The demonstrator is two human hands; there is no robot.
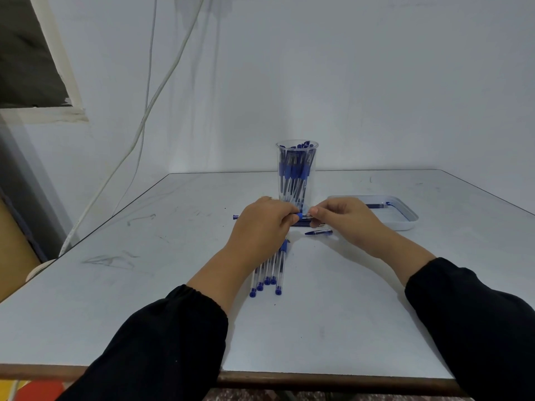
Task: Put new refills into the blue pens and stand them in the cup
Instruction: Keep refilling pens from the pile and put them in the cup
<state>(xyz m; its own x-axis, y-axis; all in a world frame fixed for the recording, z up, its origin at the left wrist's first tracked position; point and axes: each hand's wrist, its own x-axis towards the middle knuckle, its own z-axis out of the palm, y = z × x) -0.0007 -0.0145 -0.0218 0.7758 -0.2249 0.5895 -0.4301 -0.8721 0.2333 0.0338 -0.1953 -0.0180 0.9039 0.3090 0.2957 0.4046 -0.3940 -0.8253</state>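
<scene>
- Nearest on the surface point(333, 314): loose blue pens point(270, 273), clear barrels, light, slick.
- Mid: left hand point(262, 224) grips a pen point(299, 216) by its blue collar; right hand point(341, 214) pinches its tip end. Thin refill likely bends; grip the barrel.
- Beyond: plastic cup point(296, 172), pens upright; white tray point(405, 218) right.

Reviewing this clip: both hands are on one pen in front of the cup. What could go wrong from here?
The left hand and right hand work a pen right before the tall clear cup; a knock might tip it. The loose pens under the left forearm could get swept or rolled.
</scene>
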